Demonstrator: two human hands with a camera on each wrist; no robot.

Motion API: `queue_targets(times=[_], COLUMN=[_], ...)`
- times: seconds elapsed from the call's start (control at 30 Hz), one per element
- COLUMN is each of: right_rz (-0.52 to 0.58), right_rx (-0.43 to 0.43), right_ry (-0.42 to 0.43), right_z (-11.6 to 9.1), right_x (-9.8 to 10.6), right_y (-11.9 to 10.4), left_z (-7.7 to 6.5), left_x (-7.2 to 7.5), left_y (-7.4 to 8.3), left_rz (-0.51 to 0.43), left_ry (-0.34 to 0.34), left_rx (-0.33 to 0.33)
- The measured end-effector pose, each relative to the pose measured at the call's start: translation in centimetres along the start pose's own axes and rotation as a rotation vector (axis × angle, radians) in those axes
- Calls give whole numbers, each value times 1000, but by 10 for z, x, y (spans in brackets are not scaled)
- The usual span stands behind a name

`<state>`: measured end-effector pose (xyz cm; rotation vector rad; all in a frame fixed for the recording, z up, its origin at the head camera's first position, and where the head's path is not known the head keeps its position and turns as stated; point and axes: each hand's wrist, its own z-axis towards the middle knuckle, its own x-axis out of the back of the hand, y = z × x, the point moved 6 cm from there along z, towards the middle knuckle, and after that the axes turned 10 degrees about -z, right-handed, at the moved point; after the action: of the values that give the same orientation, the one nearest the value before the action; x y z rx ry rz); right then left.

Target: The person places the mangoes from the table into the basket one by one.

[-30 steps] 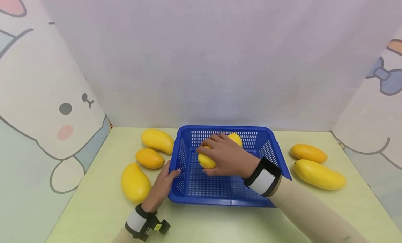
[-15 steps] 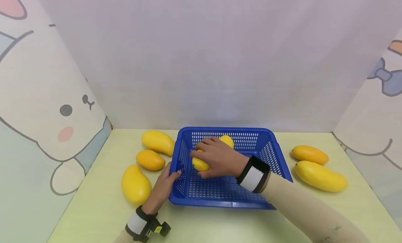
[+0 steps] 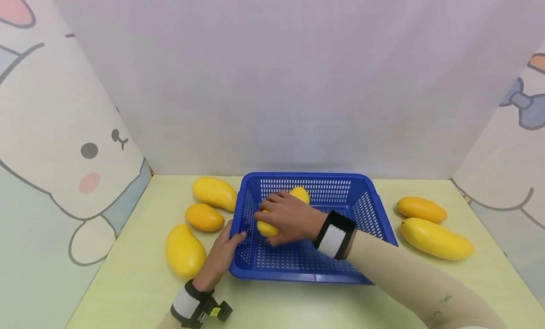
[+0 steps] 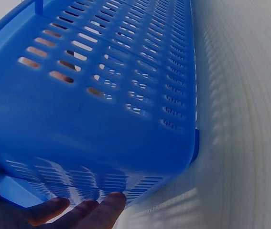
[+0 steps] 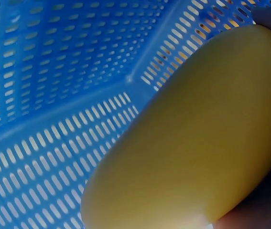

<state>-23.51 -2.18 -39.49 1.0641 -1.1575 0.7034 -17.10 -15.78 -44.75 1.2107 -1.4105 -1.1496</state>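
A yellow mango (image 3: pixel 300 195) is inside the blue plastic basket (image 3: pixel 315 275), and my right hand (image 3: pixel 294 218) grips it from above. Both of its ends show beyond the hand in the head view; the middle lies hidden under the palm. In the right wrist view the mango (image 5: pixel 188 138) appears long and smooth, close to the basket's slotted walls. My left hand (image 3: pixel 223 248) holds the basket's left side, thumb over the rim and fingers outside. Fingertips (image 4: pixel 109 202) touch the slotted wall in the left wrist view.
Left of the basket lie a yellow mango (image 3: pixel 215 193), an orange-yellow mango (image 3: pixel 204 217) and a large yellow mango (image 3: pixel 185 251). To the right are an orange-yellow mango (image 3: pixel 421 210) and a long yellow mango (image 3: pixel 436 239). A pale curtain (image 3: pixel 298 83) hangs behind the table.
My right hand has moved left and slightly toward me inside the basket, carrying the mango. The left hand keeps its hold on the basket, which stays in place.
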Motion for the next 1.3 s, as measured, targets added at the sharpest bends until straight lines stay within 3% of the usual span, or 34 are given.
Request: queue_targets(times=[0.4,0.83,1.3], right_rz=[-17,51,34], right_rx=[52,86,115], right_ry=[-72,-91,-87], right_z=[6,7,7], right_x=[-19,-28,-37], right_y=[-10,-14,-17], left_z=[-1,-3,-1], left_x=[-1,0,-1], left_y=[-2,0,3], left_rz=[-8,-5,-5], left_ry=[-2,8,5], left_rx=[10,6,6])
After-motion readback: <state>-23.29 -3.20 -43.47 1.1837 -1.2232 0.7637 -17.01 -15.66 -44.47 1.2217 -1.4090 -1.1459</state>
